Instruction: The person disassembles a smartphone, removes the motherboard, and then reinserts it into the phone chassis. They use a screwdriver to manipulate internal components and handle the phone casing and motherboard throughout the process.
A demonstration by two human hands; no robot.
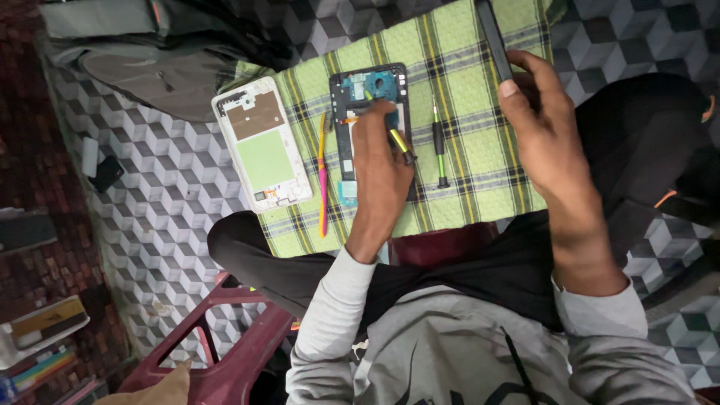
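Green checked cloth (480,150): two screwdrivers (439,142), one opened phone (373,97), two hands (382,161).

dark slab (494,37) top cut off | opened phone (369,112) btm under left hand (381,169)

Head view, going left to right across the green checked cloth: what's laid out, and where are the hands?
White phone back cover → pink and yellow tool → opened phone body with the left hand on it, holding a yellow-handled screwdriver → green screwdriver → right hand holding a dark slim slab.
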